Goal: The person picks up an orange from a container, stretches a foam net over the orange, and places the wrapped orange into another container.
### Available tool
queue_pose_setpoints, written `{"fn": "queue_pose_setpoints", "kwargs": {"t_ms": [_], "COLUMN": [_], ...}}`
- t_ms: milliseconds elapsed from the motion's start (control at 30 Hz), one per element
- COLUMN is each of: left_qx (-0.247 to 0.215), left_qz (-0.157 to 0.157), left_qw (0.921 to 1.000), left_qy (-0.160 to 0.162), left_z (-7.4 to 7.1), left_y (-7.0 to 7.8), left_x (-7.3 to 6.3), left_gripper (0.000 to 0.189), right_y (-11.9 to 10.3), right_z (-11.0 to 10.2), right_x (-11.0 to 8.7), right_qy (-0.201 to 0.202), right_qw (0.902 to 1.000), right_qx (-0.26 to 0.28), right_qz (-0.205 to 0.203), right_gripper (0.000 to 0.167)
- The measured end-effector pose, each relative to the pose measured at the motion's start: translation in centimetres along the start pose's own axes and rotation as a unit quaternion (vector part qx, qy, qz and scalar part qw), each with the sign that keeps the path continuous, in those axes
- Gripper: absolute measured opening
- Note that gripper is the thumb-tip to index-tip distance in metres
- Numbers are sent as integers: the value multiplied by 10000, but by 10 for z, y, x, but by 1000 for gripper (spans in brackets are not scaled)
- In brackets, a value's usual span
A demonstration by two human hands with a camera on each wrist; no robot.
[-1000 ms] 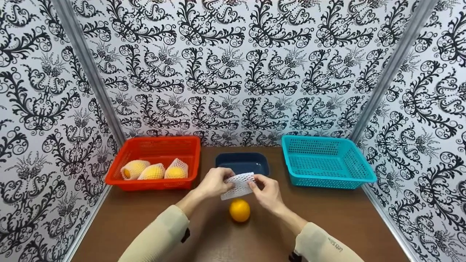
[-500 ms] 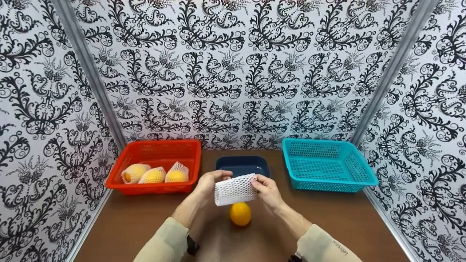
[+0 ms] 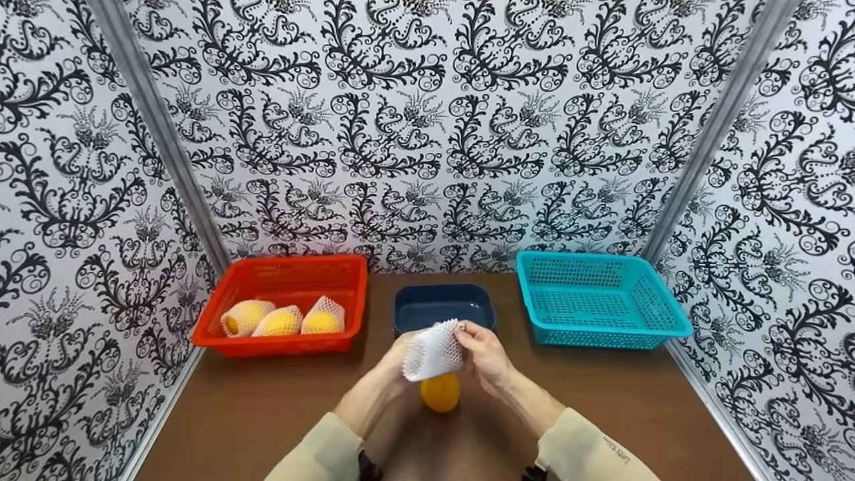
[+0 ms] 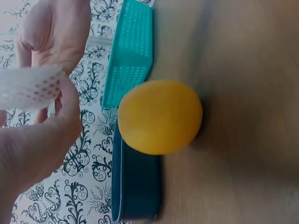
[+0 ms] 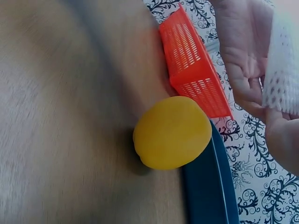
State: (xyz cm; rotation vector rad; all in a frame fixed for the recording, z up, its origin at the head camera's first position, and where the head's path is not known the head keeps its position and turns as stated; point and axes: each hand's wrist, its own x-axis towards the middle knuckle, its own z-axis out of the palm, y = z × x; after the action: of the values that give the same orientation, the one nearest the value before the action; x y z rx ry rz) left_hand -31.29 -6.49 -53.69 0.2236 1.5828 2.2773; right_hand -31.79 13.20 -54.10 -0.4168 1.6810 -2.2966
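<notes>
A white foam fruit net (image 3: 434, 352) is held up between both hands. My right hand (image 3: 486, 354) pinches its upper right edge between thumb and fingers. My left hand (image 3: 384, 367) holds the net's left side; its fingertips are mostly hidden behind the mesh in the head view. In the left wrist view, the left thumb (image 4: 70, 100) lies against the net's edge. Just below the net, a smooth yellow-orange fruit (image 3: 440, 393) sits on the brown table, its top partly covered by the net in the head view. Neither hand touches the fruit.
A red basket (image 3: 280, 346) at the left holds three yellow fruits (image 3: 280, 322) in white nets. Behind the hands stands a dark blue tray (image 3: 444, 290). A teal basket (image 3: 611, 338) is at the right. Patterned walls enclose the brown table (image 3: 267, 401).
The net has been turned and opened out wider, with its left end now tipped toward the left hand. My left hand has shifted right behind it. The fruit stays in place.
</notes>
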Motion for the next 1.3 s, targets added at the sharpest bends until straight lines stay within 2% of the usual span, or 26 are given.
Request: {"fn": "queue_pose_setpoints", "kwargs": {"t_ms": [167,267,400,533,667,800,967,1300], "left_qx": [-496,-921,-1145,-913,-526,-327,-116,542], "left_qz": [55,140,66,-111,-210,-261,-374,-405], "left_qw": [9983,9949,9916,9928,9934,9914,9896,9813], "left_qy": [312,399,598,768,1001,1237,1386,1800], "left_z": [0,-2,-5,-8,-14,-19,-23,-27], "left_y": [-4,-8,-12,-17,-27,-41,-57,-77], "left_x": [4,5,2,-2,-4,-6,-8,-9], "left_gripper": [20,20,22,19,17,14,8,11], "right_y": [6,9,13,18,29,40,48,68], "right_z": [-2,-4,-4,-5,-6,-8,-13,-24], "right_x": [1,0,0,1,1,-1,-6,-7], "right_qy": [111,388,685,689,730,813,1075,1422], "right_qw": [9997,9987,9954,9930,9922,9911,9879,9796], "right_qx": [205,257,249,313,132,-94,-413,-876], "right_qz": [-33,230,620,908,1002,1053,1038,1121], "right_gripper": [32,30,27,31,28,24,19,17]}}
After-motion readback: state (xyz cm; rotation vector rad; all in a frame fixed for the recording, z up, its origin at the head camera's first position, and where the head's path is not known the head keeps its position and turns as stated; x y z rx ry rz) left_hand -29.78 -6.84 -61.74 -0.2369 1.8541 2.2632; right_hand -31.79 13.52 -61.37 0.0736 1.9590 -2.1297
